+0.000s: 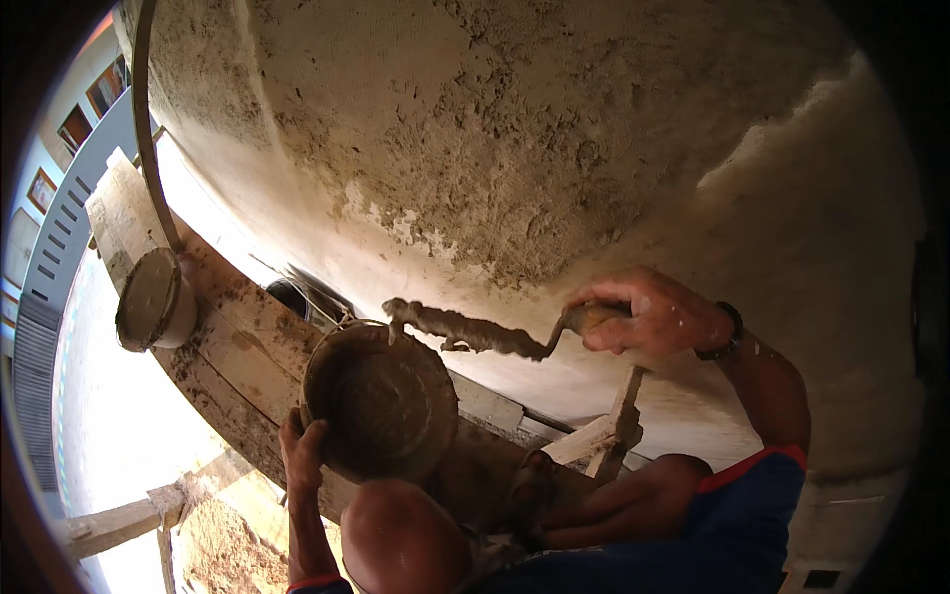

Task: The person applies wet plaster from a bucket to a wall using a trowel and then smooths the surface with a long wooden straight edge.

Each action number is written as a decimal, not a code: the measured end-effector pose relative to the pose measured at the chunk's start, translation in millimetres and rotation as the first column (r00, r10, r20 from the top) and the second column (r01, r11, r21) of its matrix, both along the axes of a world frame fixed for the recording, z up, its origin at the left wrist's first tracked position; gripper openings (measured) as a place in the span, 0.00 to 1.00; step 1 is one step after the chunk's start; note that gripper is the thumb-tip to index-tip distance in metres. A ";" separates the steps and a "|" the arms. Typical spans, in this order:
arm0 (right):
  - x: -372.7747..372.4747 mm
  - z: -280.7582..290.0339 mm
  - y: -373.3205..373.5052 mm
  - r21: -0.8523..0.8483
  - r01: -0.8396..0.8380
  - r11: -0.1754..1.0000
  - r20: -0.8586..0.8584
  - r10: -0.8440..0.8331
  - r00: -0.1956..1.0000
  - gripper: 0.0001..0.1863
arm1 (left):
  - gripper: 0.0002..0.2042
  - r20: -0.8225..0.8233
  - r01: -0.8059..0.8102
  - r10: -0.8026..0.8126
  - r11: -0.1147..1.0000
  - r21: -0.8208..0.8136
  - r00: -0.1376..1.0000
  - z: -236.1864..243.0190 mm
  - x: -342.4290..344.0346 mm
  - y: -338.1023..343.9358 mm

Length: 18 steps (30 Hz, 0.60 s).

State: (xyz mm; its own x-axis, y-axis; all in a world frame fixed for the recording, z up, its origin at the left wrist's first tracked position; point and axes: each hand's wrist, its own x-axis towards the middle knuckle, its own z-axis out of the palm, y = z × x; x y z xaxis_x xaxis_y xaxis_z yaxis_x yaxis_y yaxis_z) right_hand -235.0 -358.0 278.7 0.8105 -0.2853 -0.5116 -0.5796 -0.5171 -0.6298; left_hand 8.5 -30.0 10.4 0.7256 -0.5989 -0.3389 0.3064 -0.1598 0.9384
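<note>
Plastering at a rough wall, seen from above.
Right hand grips a mortar-laden trowel over the pan; left hand supports the pan's rim (a bucket sits on the plank).

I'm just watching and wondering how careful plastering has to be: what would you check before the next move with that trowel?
1. Right hand grips the trowel handle: ok.
2. Mortar on the trowel blade: ok, loaded.
3. Left hand holds the pan by its rim: ok.
4. Mortar left in the pan: cannot tell.
5. Wall surface smooth: not ok, rough patch.
</note>
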 end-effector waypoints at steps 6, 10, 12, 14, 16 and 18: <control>-39.3 86.2 -60.4 -0.544 0.591 0.596 0.578 -0.244 0.778 0.24 | 0.14 -0.147 -0.004 -0.009 0.996 -0.087 0.989 10.2 -3.5 -11.3; -29.2 88.7 -24.5 -0.519 0.554 0.651 0.483 -0.311 0.818 0.23 | 0.15 -0.221 -0.011 -0.010 0.996 -0.093 0.975 18.2 0.9 -6.7; -18.4 40.4 -9.0 -0.514 0.341 0.787 0.332 -0.184 0.925 0.23 | 0.16 -0.269 -0.054 0.018 0.990 -0.130 0.963 3.2 3.7 -4.0; -2.2 -34.3 1.8 -0.464 0.070 0.883 0.206 0.031 0.978 0.22 | 0.16 -0.289 -0.094 0.058 0.989 -0.114 0.956 -7.5 -0.7 -3.5; 18.9 -87.0 34.7 -0.533 -0.141 0.834 0.044 0.194 0.980 0.18 | 0.15 -0.297 -0.074 0.043 0.993 -0.094 0.954 -20.4 -2.0 -5.9; 38.3 -132.5 58.1 -0.738 -0.349 0.577 -0.061 0.459 0.886 0.15 | 0.15 -0.306 -0.127 0.091 0.987 -0.100 0.948 -10.8 -9.2 -7.0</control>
